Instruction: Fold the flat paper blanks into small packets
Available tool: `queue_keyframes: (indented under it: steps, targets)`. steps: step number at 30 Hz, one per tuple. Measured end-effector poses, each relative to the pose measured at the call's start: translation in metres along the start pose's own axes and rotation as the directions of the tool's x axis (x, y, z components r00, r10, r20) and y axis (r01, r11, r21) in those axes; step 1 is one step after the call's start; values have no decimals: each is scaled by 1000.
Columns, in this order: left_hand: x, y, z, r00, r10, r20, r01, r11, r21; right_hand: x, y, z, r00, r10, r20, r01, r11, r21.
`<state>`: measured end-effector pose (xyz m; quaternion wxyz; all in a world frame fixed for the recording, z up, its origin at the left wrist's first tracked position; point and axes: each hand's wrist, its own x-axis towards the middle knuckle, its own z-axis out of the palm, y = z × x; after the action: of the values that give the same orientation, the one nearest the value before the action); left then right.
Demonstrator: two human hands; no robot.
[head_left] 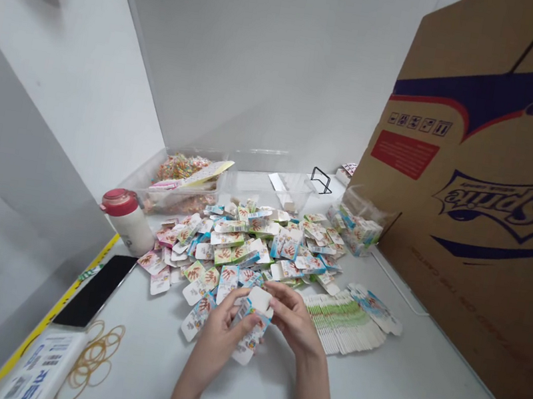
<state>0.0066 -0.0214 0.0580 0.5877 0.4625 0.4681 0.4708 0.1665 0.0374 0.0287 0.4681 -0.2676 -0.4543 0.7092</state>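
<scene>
Both my hands meet over the front middle of the white table [395,375]. My left hand [217,337] and my right hand [293,318] are closed together on one small printed carton [255,316], partly folded, white flap up. Just behind them lies a big heap of flat, unfolded small cartons [244,243] in blue, green and pink. A fanned row of flat cartons [348,320] lies right of my right hand.
A clear tub of coloured bits [183,179] and an empty clear tub [292,193] stand at the back. A red-capped bottle [129,221], a black phone [95,290] and rubber bands [93,354] lie left. A big cardboard box [487,214] walls the right; folded cartons [355,230] sit beside it.
</scene>
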Motion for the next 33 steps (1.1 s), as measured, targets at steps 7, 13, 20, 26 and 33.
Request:
queue_keyframes:
  steps: [7, 13, 20, 26, 33]
  targets:
    - [-7, 8, 6, 1000, 19, -16, -20, 1000, -25, -1, -7, 4, 999, 52, 15, -52, 998, 24]
    - [-5, 2, 3, 998, 51, 47, -52, 998, 29, 1, 1, 0, 998, 11, 59, -9, 1000, -30]
    - [-7, 0, 1, 993, 94, 69, -103, 985, 141, -2, -3, 3, 983, 6, 185, 1, 999, -34]
    - [-4, 0, -6, 981, 186, 54, -192, 895, 404, 1, -4, 5, 991, 21, 129, -9, 995, -96]
    - [3, -6, -13, 964, 267, 5, -242, 867, 436, 4, -2, 3, 972, -135, 195, 168, 971, -167]
